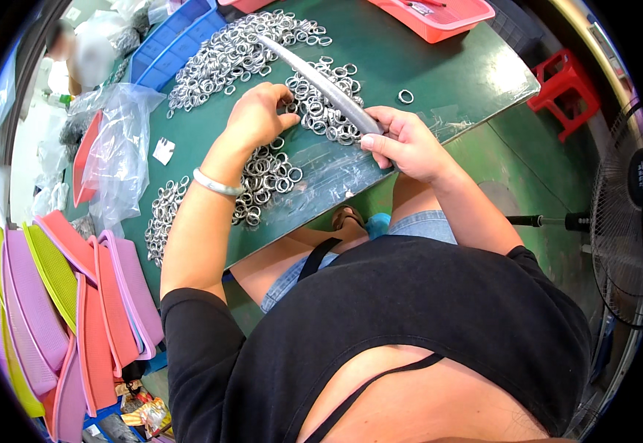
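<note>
My right hand (403,140) is closed round the thick end of a tapered metal ring mandrel (321,83), whose thin end points to the far left. The mandrel slants above a middle pile of silver-coloured metal rings (320,122). Beside that pile, my left hand (259,114) is curled, its thumb and forefinger apart with nothing visible between them. A smaller group of rings (266,177) lies just below the left wrist, which wears a pale bangle (217,183). Farther off spreads a large heap of rings (214,63). One loose ring (406,97) rests to the right.
Rings (163,221) also lie left of my forearm on the green table (380,66). A blue bin (177,40), a clear plastic bag (124,148) and a red tray (439,26) stand around. Stacked colourful baskets (100,310) fill the left; a red stool (566,88) and fan (620,214) stand right.
</note>
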Demonstrator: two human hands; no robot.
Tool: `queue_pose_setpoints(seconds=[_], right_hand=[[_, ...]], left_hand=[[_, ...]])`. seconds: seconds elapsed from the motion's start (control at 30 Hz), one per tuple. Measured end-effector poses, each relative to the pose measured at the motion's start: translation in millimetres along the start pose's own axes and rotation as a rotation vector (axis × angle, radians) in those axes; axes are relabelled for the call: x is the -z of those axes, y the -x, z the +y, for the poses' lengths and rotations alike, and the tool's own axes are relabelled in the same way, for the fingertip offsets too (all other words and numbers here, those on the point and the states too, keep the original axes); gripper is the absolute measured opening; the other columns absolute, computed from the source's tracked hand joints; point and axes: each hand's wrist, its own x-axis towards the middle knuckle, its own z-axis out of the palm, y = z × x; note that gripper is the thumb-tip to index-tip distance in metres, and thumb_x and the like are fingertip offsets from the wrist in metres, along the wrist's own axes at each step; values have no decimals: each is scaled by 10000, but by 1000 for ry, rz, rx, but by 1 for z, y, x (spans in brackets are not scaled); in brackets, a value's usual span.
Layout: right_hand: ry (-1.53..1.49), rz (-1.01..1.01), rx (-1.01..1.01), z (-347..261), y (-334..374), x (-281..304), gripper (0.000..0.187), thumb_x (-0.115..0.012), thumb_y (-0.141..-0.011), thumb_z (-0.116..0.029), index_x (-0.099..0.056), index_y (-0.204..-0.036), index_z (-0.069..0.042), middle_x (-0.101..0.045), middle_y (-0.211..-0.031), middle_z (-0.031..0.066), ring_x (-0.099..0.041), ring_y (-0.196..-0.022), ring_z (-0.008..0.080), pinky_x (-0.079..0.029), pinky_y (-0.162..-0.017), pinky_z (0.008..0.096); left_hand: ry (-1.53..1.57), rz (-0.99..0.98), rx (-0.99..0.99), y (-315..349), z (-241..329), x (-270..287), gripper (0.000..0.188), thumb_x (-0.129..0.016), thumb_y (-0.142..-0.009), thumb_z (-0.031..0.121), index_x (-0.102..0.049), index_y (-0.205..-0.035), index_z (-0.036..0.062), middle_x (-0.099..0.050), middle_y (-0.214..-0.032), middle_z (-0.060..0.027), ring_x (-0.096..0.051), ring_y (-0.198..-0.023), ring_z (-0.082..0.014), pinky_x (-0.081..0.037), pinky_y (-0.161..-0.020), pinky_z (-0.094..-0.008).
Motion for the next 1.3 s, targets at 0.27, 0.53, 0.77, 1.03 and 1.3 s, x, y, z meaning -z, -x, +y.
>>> queue_pose_setpoints(seconds=[0.27,0.53,0.77,1.03,1.3], right_hand=[[42,-8,-8,3,-1,1,353,-552,-841,-64,-475,-1171,35,-511,-773,-14,-450,-578,37,-377,-519,178],[95,-12,-26,-1,-2,-1,343,-557,-834,-55,-491,-1163,14,-492,-730,-31,-440,-564,36,-373,-511,184],[137,-32,-40,-3,-2,-5,318,-570,-820,-61,-523,-1129,-3,-501,-682,-31,-429,-526,45,-364,-484,197],[173,-54,-31,-4,-3,-5,311,-570,-812,-59,-532,-1114,3,-506,-670,-22,-432,-522,50,-364,-478,209],[367,8,91,-3,-1,-8,303,-593,-784,-52,-540,-1076,13,-552,-705,44,-515,-598,124,-428,-560,274]], left_hand=[[373,19,122,6,-12,-7,212,-671,-758,83,-583,-931,-4,-592,-791,-43,-556,-726,-104,-453,-633,-248],[1498,116,63,17,-28,19,256,-490,-911,175,-552,-1085,-2,-601,-879,-61,-560,-778,-140,-458,-718,-260],[1600,250,6,11,-20,28,244,-463,-927,170,-551,-1097,19,-542,-787,-21,-484,-673,-98,-438,-651,-237],[1564,303,27,11,-16,23,245,-479,-922,161,-552,-1100,8,-527,-738,2,-460,-629,-73,-426,-605,-211],[1556,199,48,21,-15,26,229,-534,-884,103,-559,-1071,-26,-556,-787,-19,-486,-675,-86,-440,-651,-218]])
